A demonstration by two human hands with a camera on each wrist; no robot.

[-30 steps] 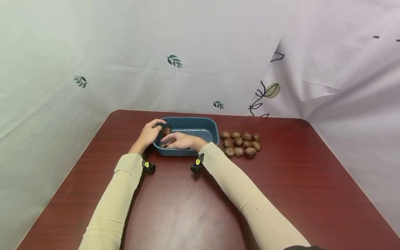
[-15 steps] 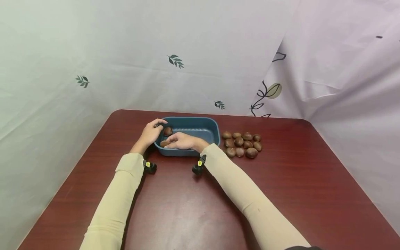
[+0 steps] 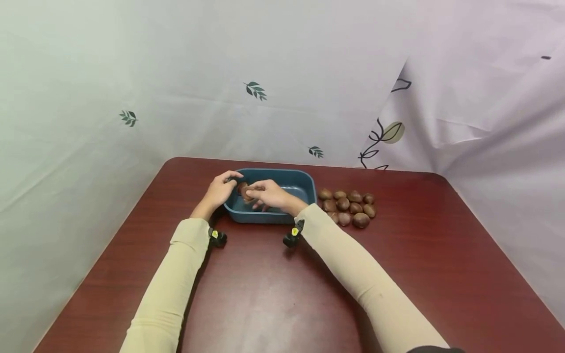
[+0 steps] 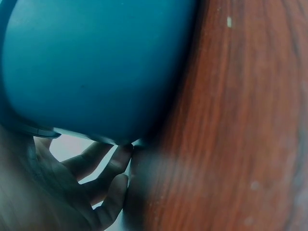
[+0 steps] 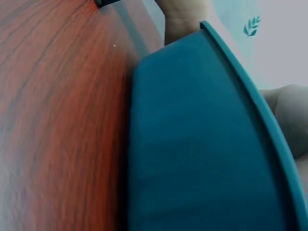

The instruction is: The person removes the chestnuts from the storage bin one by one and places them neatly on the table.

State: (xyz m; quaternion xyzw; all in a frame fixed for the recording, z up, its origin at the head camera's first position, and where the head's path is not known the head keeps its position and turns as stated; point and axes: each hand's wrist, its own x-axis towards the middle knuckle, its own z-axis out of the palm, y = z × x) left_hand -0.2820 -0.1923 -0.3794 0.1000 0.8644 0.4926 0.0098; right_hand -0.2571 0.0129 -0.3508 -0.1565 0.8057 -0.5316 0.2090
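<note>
A blue rectangular tub (image 3: 260, 217) stands toward the back of the table. At its left end my left hand (image 3: 218, 191) holds the rim; in the left wrist view this hand's fingers (image 4: 118, 163) lie along the tub's outer wall (image 4: 96, 72). Over the tub's left part, my right hand (image 3: 270, 194) pinches a brown chestnut (image 3: 247, 196) between thumb and fingers. Just behind it, another chestnut (image 3: 241, 188) is partly hidden inside the tub. The right wrist view shows mostly the tub's front wall (image 5: 192, 134), which hides the right hand's fingertips.
Several chestnuts (image 3: 342, 203) lie grouped in rows on the reddish wooden table (image 3: 256, 294), right of the tub. A pale curtain (image 3: 198, 98) with leaf prints hangs behind the table and along its sides.
My right hand has pinched a chestnut low in the tub and raised it slightly away from the near wall. The left hand stays at the rim. The head view has shifted slightly.
</note>
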